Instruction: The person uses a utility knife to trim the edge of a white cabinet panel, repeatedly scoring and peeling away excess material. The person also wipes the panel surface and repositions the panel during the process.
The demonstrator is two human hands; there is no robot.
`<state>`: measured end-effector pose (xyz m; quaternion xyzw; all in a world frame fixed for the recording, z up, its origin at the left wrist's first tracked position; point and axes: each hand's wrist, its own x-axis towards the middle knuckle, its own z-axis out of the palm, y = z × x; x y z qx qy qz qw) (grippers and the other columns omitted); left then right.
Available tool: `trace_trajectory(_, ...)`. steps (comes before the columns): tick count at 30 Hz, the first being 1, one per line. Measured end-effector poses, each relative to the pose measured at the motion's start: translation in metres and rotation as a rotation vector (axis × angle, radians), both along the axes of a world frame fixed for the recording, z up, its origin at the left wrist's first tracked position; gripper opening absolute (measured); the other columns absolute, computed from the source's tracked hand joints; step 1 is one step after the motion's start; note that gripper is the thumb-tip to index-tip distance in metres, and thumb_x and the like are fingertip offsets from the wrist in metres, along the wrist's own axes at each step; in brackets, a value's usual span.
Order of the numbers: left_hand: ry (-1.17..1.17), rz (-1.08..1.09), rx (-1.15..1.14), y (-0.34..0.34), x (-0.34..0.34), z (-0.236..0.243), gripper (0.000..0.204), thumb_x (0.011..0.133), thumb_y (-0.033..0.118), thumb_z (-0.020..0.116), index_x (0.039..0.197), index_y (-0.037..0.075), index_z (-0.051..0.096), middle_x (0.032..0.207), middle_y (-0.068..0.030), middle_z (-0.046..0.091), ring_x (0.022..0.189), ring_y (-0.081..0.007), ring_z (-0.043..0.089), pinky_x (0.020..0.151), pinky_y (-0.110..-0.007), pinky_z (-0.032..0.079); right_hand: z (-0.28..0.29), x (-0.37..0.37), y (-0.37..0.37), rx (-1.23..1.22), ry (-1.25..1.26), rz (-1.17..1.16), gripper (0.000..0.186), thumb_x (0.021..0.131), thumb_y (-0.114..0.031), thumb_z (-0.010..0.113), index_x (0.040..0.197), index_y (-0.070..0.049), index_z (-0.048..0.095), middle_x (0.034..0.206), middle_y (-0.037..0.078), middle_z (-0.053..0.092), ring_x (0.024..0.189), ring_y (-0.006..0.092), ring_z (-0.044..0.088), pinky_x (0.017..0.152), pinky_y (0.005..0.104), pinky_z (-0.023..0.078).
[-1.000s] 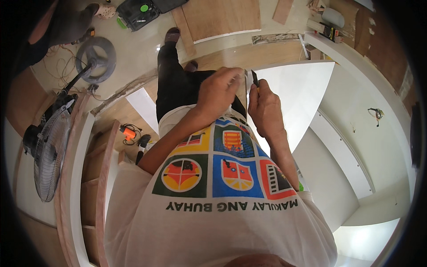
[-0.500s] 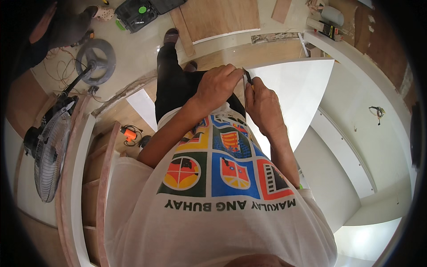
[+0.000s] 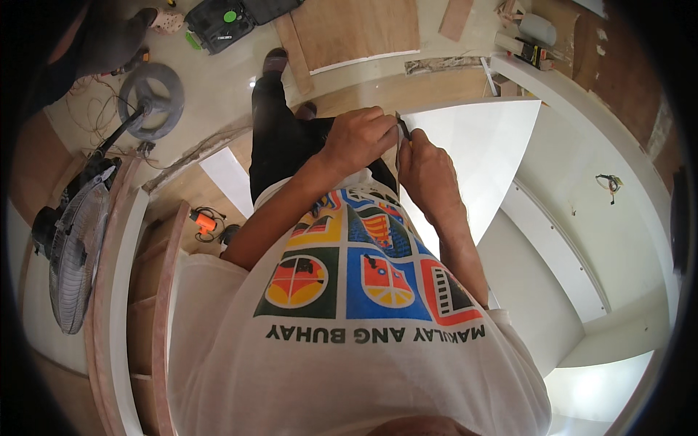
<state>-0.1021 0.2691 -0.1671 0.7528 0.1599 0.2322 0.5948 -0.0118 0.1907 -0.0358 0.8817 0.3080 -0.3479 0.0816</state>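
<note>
A large white sheet [image 3: 480, 149] stands in front of me on the right, its near left edge running past my hands. My right hand [image 3: 430, 174] is wrapped round a utility knife [image 3: 404, 128] with a dark body and a hint of yellow. The knife's tip end points up and away, beside the sheet's left edge. Close to it, on the left, my left hand [image 3: 360, 138] is closed in a pinch, its fingertips almost touching the knife. What those fingers hold is hidden.
At left stand a fan [image 3: 76, 254] and shelving [image 3: 149, 291] with an orange power tool [image 3: 203, 220]. A black tool case [image 3: 218, 25], a plywood board [image 3: 356, 33] and a white panel [image 3: 227, 178] lie beyond. Another person's foot [image 3: 167, 20] shows top left. Loose wires [image 3: 609, 185] hang at right.
Both hands stay close together at the sheet's edge, and the knife tip has shifted very slightly. The whole view has moved a little.
</note>
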Motion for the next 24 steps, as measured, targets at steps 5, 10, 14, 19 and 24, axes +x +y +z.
trace_trajectory(5, -0.006, 0.024, -0.016, -0.007, 0.000, 0.000, 0.015, 0.079, 0.008, 0.072, 0.074, 0.004, 0.059, 0.070, -0.0100, 0.056, 0.064, -0.0293, 0.062, 0.058, -0.040, 0.050, 0.000, -0.006, 0.004, -0.036, -0.026, -0.035, 0.024, 0.100, -0.016, 0.050, 0.088, 0.004, 0.054, 0.073, 0.032, 0.064, 0.073, 0.0500, 0.066, 0.069, 0.0556, 0.052)
trace_trajectory(10, 0.007, -0.004, -0.115, -0.009, 0.002, -0.008, 0.015, 0.079, 0.007, 0.071, 0.074, 0.003, 0.058, 0.072, -0.0124, 0.057, 0.066, -0.0328, 0.061, 0.059, -0.042, 0.050, -0.008, -0.003, 0.002, 0.003, -0.018, 0.003, 0.024, 0.100, -0.015, 0.050, 0.086, 0.005, 0.053, 0.073, 0.033, 0.064, 0.073, 0.0504, 0.065, 0.069, 0.0556, 0.052)
trace_trajectory(14, 0.011, 0.009, -0.207, -0.012, 0.002, -0.011, 0.011, 0.078, 0.002, 0.072, 0.078, 0.001, 0.062, 0.071, -0.0130, 0.058, 0.063, -0.0303, 0.061, 0.057, -0.039, 0.046, -0.015, -0.001, 0.000, -0.039, -0.020, 0.035, 0.014, 0.091, -0.010, 0.056, 0.095, 0.003, 0.052, 0.070, 0.024, 0.066, 0.072, 0.0459, 0.067, 0.068, 0.0539, 0.055)
trace_trajectory(19, 0.012, -0.022, -0.251, -0.011, 0.002, -0.014, 0.011, 0.078, 0.001, 0.072, 0.078, 0.000, 0.061, 0.072, -0.0138, 0.058, 0.064, -0.0309, 0.060, 0.059, -0.039, 0.046, -0.016, 0.003, 0.006, -0.037, 0.016, 0.018, 0.015, 0.090, -0.010, 0.057, 0.093, 0.005, 0.056, 0.075, 0.027, 0.067, 0.074, 0.0458, 0.069, 0.070, 0.0532, 0.055)
trace_trajectory(24, 0.009, -0.084, -0.246, -0.007, 0.002, -0.017, 0.011, 0.079, 0.002, 0.071, 0.079, -0.001, 0.060, 0.073, -0.0150, 0.057, 0.066, -0.0322, 0.060, 0.061, -0.040, 0.046, -0.017, 0.009, 0.010, -0.055, 0.042, 0.036, 0.016, 0.090, -0.011, 0.057, 0.091, 0.005, 0.057, 0.075, 0.028, 0.068, 0.074, 0.0458, 0.069, 0.070, 0.0527, 0.055)
